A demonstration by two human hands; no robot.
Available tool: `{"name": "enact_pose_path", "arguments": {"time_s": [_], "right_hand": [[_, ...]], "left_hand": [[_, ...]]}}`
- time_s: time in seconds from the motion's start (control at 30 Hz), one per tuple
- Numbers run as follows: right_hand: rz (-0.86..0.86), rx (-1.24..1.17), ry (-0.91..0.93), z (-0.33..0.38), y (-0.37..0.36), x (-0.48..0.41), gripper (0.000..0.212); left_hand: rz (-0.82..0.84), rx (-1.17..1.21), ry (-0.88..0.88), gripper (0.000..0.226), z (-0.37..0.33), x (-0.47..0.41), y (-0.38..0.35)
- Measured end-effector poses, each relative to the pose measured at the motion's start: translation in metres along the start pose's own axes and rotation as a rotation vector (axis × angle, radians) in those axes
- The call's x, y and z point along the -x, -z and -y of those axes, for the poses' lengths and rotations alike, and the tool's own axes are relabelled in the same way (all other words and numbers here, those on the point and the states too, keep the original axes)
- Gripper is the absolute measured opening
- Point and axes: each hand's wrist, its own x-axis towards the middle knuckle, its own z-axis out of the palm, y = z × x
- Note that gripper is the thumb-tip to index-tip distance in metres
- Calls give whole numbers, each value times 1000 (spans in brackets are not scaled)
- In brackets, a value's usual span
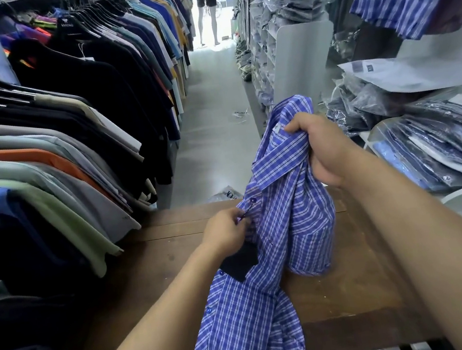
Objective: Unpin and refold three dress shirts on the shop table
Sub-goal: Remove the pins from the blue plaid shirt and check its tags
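A rack of hung tops (44, 146) is seen on the L side, just beside the table's L edge. The L hand (225, 231) is held over the table (356, 290) near its far edge, L of centre. Its thumb & fingertips are pinched on the front button edge of the blue check shirt (289, 226), just below 1 blue button. Whether a pin is caught in that pinch can't be told. A dark tag (239, 261) is hung just under that hand, against the shirt. The shirt is held up unfolded over the table's mid. Its top is bunched high above the far edge, 1 part is rested on the wood, & the tail is draped past the near edge. The R hand (323, 148) is closed in a full fist round the bunched cloth by the collar. Bagged shirts (440, 141) are stacked on shelves beyond the R edge.
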Motion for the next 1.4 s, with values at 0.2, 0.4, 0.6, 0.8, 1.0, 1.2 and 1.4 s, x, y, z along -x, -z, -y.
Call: {"name": "enact_pose_path", "arguments": {"time_s": [0.2,0.4,0.6,0.8,1.0,1.2,1.4], "right_hand": [[-269,108,7,-11,11,-10,18],[-426,517,-183,-44,19,-13,38],[-465,1004,34,-38,16,-5,56],[392,710,-278,-38,-35,37,46],[369,492,-318,-60,-51,50,51],[284,319,-322,-80,-59,45,50],[325,305,-348,-84,-54,32,42]], "left_hand": [[-110,6,71,38,12,2,10],[-125,356,127,32,-2,1,35],[173,924,254,31,-22,10,49],[399,1500,282,35,-36,12,56],[334,1669,255,56,-26,20,53],[276,1743,228,54,-21,25,53],[163,1485,278,57,-6,25,60]]}}
